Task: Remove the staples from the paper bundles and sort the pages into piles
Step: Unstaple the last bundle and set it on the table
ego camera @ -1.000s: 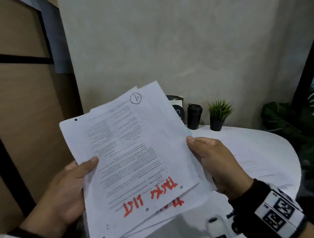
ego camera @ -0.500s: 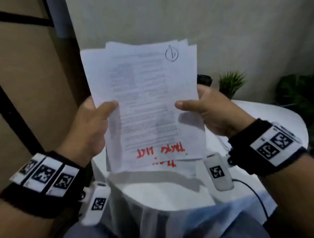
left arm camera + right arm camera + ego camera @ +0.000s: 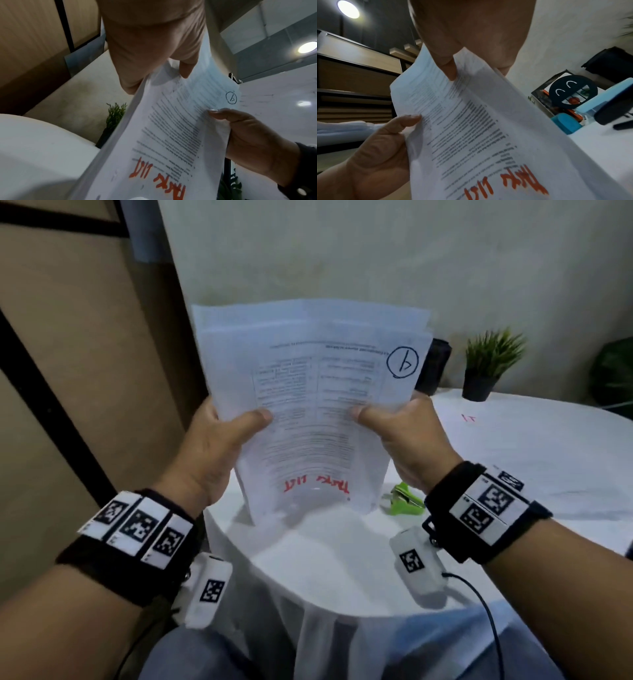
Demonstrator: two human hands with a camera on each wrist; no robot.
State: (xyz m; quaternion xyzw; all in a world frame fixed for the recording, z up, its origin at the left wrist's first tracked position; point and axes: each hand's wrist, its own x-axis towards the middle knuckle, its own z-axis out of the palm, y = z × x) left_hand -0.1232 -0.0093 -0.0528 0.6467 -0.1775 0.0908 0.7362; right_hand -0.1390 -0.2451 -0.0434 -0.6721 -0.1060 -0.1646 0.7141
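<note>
- both hands up front, apart, one on each side edge of the paper bundle [image 3: 308, 405]. left hand [image 3: 212, 450] has its thumb on the front sheet w/ fingers behind; right hand [image 3: 407, 440] does the same on the other edge
- bundle is held upright, bottom edge looks to be resting on or just above the near rim of the white table [image 3: 342, 559], can't tell which. text is upside down to the wearer: red marker words at the bottom, circled mark at the top right corner
- top edges of the sheets are a bit staggered, so prob several pages or sets in there. can't see any staple, too blurry imo
- green staple remover [image 3: 406, 501] lies on the table just beside the right wrist, untouched
- further back: more paper w/ a red scribble [image 3: 472, 417] flat on the table, then a small potted plant [image 3: 486, 364] and a dark cup [image 3: 435, 368] half hidden behind the bundle
- step, my guess: squaring up / checking the stack before destapling. sorting not started w/ this lot
- next needs: find the stapled corner, free the right hand for the remover, left keeps the stack pinned flat
</note>
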